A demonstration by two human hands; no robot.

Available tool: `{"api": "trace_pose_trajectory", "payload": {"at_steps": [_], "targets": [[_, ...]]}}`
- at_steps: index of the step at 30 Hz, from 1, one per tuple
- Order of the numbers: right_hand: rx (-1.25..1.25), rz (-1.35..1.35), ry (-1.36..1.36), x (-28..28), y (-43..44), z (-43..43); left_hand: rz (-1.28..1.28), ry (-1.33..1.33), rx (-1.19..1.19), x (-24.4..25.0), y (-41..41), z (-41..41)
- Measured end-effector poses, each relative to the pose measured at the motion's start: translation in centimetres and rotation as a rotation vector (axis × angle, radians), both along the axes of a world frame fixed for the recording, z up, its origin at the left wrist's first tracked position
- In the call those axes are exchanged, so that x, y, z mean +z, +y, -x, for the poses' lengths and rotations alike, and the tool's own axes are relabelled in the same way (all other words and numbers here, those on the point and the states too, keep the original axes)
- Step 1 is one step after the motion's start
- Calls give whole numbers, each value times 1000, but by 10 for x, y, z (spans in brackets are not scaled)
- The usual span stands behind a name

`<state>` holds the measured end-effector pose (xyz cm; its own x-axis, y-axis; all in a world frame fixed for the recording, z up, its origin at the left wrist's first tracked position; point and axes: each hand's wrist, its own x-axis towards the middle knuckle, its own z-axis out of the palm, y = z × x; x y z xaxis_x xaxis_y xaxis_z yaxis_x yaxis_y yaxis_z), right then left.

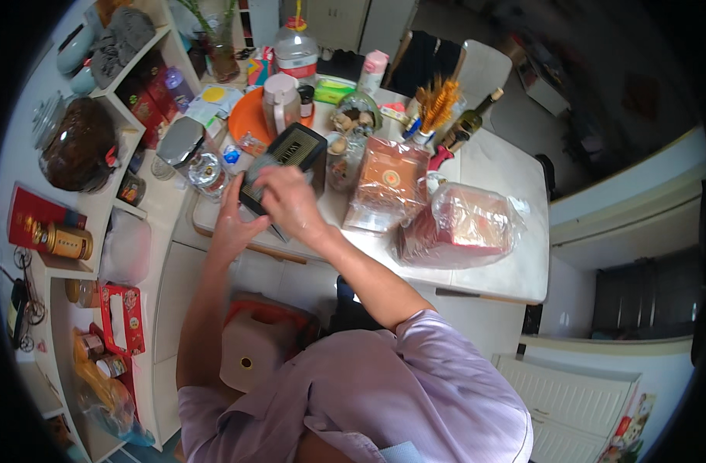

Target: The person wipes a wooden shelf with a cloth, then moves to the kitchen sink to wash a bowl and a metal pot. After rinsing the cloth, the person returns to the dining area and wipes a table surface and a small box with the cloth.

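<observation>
A tall black box (300, 140) with a gold-patterned top stands near the left front edge of the white table. My left hand (235, 227) grips its near left corner, fingers along the side and thumb apart at the front. Over the top of the box is my right hand (292, 202), its bent fingers pinching a blurred grey-green piece, which looks like a cloth (258, 168). That hand covers part of the lid. Just right of the box is a clear glass (340, 168). A glass jar (205, 173) stands close to its left.
Two plastic-wrapped boxes, one brown (390, 173) and one red (463, 226), stand on the table (518, 272) to the right. Behind are an orange tray (243, 118), a pink-lidded jug (280, 104) and a green bottle (469, 124). Shelves (150, 324) line the left; a stool (252, 359) stands below.
</observation>
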<state>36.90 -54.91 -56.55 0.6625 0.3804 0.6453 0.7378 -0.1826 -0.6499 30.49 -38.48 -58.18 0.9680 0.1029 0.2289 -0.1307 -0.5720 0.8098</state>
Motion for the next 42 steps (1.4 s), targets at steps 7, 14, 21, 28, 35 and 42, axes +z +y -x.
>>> {"api": "trace_pose_trajectory", "payload": {"at_steps": [7, 14, 21, 28, 35, 42], "targets": [[-5, 74, -38, 6, -3, -4, 23, 13, -22, 4, -6, 6], [-96, -68, 109, 20, -22, -7, -15, -16, 1, -10, 1, 8], [-226, 96, -66, 8, 1, -41, 19, -5, 0, -1, -4, 7], [63, -122, 196, 23, -8, 3, 99, -7, 31, -8, -4, 10], [-253, 59, -126, -10, -5, -27, -120, -77, 158, -4, -26, 2], [-216, -199, 150, -9, -27, 35, -49, -119, 165, -5, -21, 10]]}}
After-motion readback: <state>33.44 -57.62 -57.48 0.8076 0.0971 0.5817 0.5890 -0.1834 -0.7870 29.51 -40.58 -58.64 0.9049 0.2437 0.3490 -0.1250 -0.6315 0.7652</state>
